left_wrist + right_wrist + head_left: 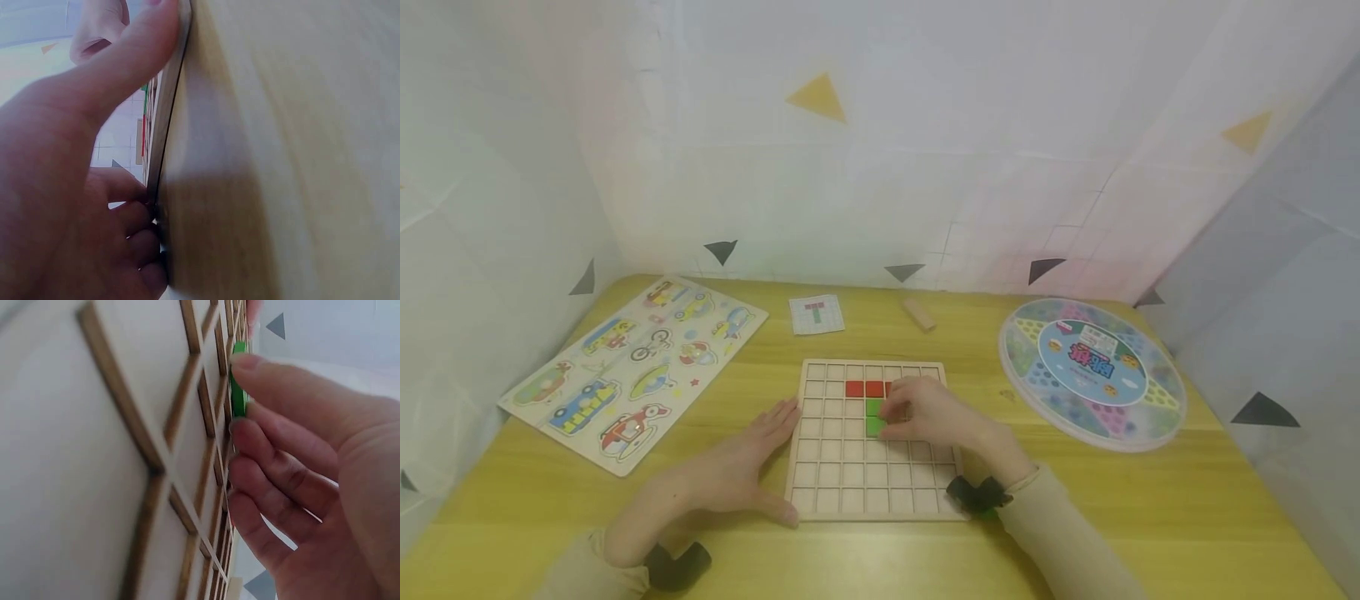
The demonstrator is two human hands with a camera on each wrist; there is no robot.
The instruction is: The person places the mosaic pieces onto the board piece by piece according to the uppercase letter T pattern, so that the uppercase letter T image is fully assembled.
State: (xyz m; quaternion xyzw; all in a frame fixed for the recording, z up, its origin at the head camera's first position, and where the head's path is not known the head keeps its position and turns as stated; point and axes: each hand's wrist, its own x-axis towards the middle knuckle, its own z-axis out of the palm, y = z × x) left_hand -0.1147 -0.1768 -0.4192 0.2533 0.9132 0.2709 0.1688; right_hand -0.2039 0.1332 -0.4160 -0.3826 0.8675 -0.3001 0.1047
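Observation:
A wooden grid board (830,475) lies on the table. Red square tiles (854,389) sit in a row near its far edge, partly hidden by my right hand (928,410). Below them are green square tiles (874,407), one above the other. In the right wrist view, my right thumb and forefinger pinch a green tile (239,381) at the grid, the other fingers bent near the board. My left hand (737,471) rests along the board's left side, thumb by the near corner and fingertips at the left edge, and holds no tile.
A small pattern card (817,315) with a red and green T lies behind the board, and a small wooden block (919,314) is to its right. On the left is a vehicle puzzle board (638,367); on the right, a round game box (1093,375).

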